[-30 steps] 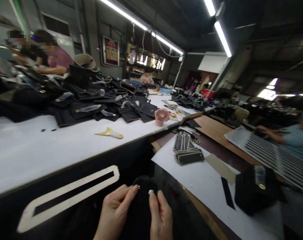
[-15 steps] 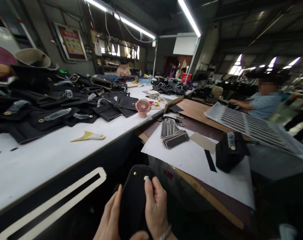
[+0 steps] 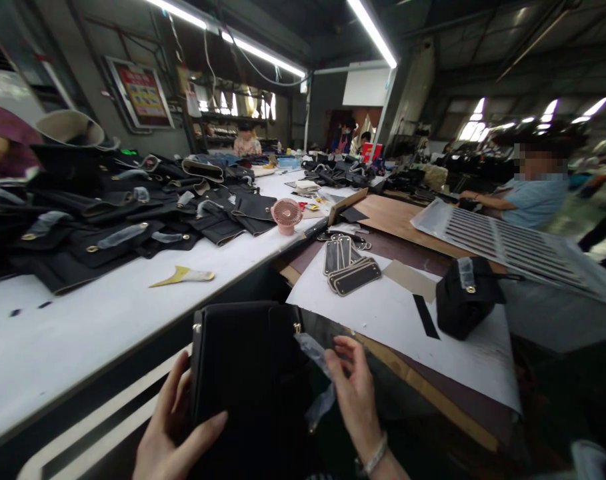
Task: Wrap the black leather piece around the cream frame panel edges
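Note:
A black bag (image 3: 247,380) with gold-coloured studs is held upright close to me. My left hand (image 3: 175,427) grips its left side, with the thumb across the front panel. On the bag's right side, a handle (image 3: 310,350) wrapped in clear plastic loops outward from a gold-coloured fitting. The curled fingers of my right hand (image 3: 353,387) are at the outer bend of this handle, thumb against the wrapping. The bag's lower part is dark and hard to make out.
Black bag pieces (image 3: 117,233) pile on the long white table (image 3: 107,320), near a yellow-and-white scrap (image 3: 183,276) and a pink fan (image 3: 287,216). To the right lie stacked black panels (image 3: 353,275) and another black bag (image 3: 465,300). A person in blue (image 3: 537,200) sits beyond.
The bag has turned from its narrow studded end to a broad face, and its wrapped handle now shows. My right hand has moved right, from the bag's end to the handle; my left moved left.

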`<act>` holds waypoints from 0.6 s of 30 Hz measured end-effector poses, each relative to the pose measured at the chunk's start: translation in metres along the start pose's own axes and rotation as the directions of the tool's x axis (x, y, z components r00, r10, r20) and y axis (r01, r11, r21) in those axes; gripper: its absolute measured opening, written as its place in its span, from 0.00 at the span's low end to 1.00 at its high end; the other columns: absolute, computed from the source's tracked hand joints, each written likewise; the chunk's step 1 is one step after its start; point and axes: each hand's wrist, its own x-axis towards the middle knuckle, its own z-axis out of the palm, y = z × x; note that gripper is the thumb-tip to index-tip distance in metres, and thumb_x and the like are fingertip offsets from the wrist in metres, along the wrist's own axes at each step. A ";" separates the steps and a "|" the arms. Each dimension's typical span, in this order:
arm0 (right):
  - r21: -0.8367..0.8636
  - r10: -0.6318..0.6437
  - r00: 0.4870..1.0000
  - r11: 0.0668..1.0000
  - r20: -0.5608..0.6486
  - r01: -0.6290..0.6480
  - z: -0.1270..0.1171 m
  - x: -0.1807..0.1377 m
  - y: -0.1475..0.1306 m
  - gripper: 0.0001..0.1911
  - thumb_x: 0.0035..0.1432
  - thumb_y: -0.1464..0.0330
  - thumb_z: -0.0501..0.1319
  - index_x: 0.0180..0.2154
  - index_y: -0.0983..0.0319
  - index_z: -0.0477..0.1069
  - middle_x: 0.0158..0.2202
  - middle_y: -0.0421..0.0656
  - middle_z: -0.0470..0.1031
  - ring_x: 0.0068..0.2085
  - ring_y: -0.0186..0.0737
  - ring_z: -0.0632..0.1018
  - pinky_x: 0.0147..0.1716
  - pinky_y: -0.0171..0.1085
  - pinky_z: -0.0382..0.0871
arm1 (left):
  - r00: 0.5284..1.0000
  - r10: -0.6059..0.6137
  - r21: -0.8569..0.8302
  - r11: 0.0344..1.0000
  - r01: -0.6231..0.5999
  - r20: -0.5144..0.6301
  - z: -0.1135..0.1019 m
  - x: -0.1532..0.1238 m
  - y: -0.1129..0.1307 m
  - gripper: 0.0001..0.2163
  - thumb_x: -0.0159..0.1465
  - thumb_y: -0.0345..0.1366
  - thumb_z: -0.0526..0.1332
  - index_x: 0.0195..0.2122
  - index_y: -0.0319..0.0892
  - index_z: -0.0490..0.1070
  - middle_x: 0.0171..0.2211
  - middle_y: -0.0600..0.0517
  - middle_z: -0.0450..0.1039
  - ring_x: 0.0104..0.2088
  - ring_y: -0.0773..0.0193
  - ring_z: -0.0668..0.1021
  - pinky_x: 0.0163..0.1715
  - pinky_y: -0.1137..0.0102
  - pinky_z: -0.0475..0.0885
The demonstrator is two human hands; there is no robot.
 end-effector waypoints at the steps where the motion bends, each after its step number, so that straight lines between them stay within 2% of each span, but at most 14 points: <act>1: 0.025 0.059 0.998 0.998 0.033 -0.059 -0.009 0.002 0.006 0.33 0.53 0.43 0.61 0.49 0.60 0.65 0.53 0.51 0.69 0.55 0.51 0.70 0.53 0.47 0.63 | 0.998 -0.054 -0.113 0.992 0.057 0.025 0.000 0.005 0.003 0.47 0.43 0.40 0.73 0.65 0.56 0.56 0.58 0.51 0.68 0.57 0.42 0.71 0.54 0.56 0.71; 2: 0.067 0.132 0.986 0.988 0.101 -0.139 -0.018 0.002 0.011 0.34 0.55 0.42 0.57 0.51 0.60 0.65 0.54 0.53 0.69 0.55 0.54 0.70 0.52 0.50 0.64 | 0.994 -0.093 -0.211 0.972 0.102 0.049 0.002 0.009 0.004 0.47 0.41 0.37 0.73 0.64 0.55 0.57 0.56 0.51 0.70 0.55 0.43 0.73 0.51 0.59 0.73; 4: 0.231 0.249 0.907 0.913 0.339 -0.337 -0.033 -0.003 0.019 0.38 0.57 0.37 0.47 0.54 0.57 0.66 0.56 0.53 0.69 0.55 0.57 0.72 0.49 0.53 0.67 | 0.986 -0.144 -0.357 0.920 0.164 0.081 0.009 0.016 0.001 0.46 0.40 0.33 0.72 0.63 0.50 0.60 0.52 0.49 0.74 0.50 0.45 0.77 0.43 0.64 0.77; 6: 0.345 0.196 0.829 0.842 0.523 -0.416 -0.046 -0.012 0.025 0.42 0.53 0.34 0.46 0.58 0.52 0.64 0.60 0.49 0.66 0.59 0.58 0.69 0.52 0.55 0.66 | 0.974 -0.203 -0.451 0.863 0.225 0.098 0.019 0.019 -0.007 0.42 0.42 0.31 0.70 0.61 0.47 0.62 0.47 0.48 0.77 0.46 0.48 0.80 0.39 0.66 0.78; 7: 0.359 0.132 0.818 0.851 0.560 -0.383 -0.051 -0.016 0.027 0.44 0.49 0.33 0.51 0.59 0.50 0.63 0.62 0.46 0.64 0.62 0.58 0.65 0.56 0.54 0.63 | 0.963 -0.244 -0.486 0.831 0.269 0.116 0.024 0.020 -0.012 0.39 0.44 0.30 0.68 0.60 0.45 0.64 0.45 0.47 0.78 0.43 0.49 0.81 0.37 0.66 0.78; 10: 0.277 0.010 0.847 0.943 0.532 -0.185 -0.062 -0.028 0.029 0.48 0.37 0.39 0.68 0.59 0.50 0.66 0.66 0.43 0.59 0.68 0.58 0.51 0.63 0.52 0.52 | 0.882 -0.424 -0.523 0.715 0.464 0.203 0.037 0.019 -0.030 0.27 0.50 0.31 0.66 0.54 0.39 0.69 0.38 0.44 0.79 0.34 0.52 0.82 0.33 0.63 0.78; 12: 0.339 0.030 0.889 0.918 0.458 -0.205 -0.063 -0.034 0.030 0.47 0.40 0.40 0.67 0.61 0.47 0.63 0.67 0.40 0.56 0.68 0.57 0.51 0.63 0.54 0.53 | 0.820 -0.518 -0.511 0.651 0.562 0.242 0.043 0.021 -0.041 0.20 0.53 0.32 0.65 0.48 0.35 0.71 0.33 0.44 0.79 0.29 0.52 0.81 0.31 0.62 0.78; 13: 0.412 0.065 0.906 0.875 0.419 -0.253 -0.062 -0.036 0.031 0.46 0.43 0.39 0.64 0.62 0.44 0.59 0.67 0.39 0.56 0.68 0.57 0.54 0.61 0.55 0.57 | 0.808 -0.540 -0.506 0.641 0.577 0.236 0.045 0.023 -0.046 0.16 0.53 0.31 0.65 0.44 0.35 0.72 0.30 0.45 0.79 0.27 0.53 0.81 0.30 0.62 0.78; 15: 0.530 0.138 0.921 0.783 0.364 -0.327 -0.059 -0.039 0.038 0.45 0.46 0.38 0.61 0.63 0.40 0.55 0.65 0.40 0.61 0.63 0.56 0.65 0.54 0.56 0.65 | 0.820 -0.542 -0.505 0.663 0.553 0.186 0.047 0.027 -0.055 0.10 0.53 0.29 0.65 0.37 0.37 0.71 0.25 0.48 0.77 0.25 0.55 0.80 0.30 0.63 0.78; 16: 0.558 0.164 0.924 0.756 0.346 -0.343 -0.058 -0.039 0.044 0.46 0.44 0.39 0.63 0.63 0.40 0.55 0.63 0.42 0.64 0.59 0.56 0.70 0.51 0.55 0.68 | 0.832 -0.532 -0.495 0.686 0.532 0.158 0.047 0.029 -0.059 0.09 0.52 0.28 0.65 0.36 0.38 0.71 0.23 0.50 0.76 0.25 0.56 0.80 0.31 0.64 0.78; 18: 0.528 0.185 0.942 0.790 0.279 -0.312 -0.061 -0.036 0.061 0.48 0.38 0.45 0.71 0.61 0.45 0.60 0.57 0.46 0.71 0.49 0.54 0.77 0.45 0.51 0.72 | 0.855 -0.502 -0.446 0.741 0.501 0.128 0.044 0.030 -0.063 0.11 0.52 0.29 0.66 0.37 0.40 0.72 0.21 0.52 0.76 0.27 0.54 0.80 0.32 0.63 0.79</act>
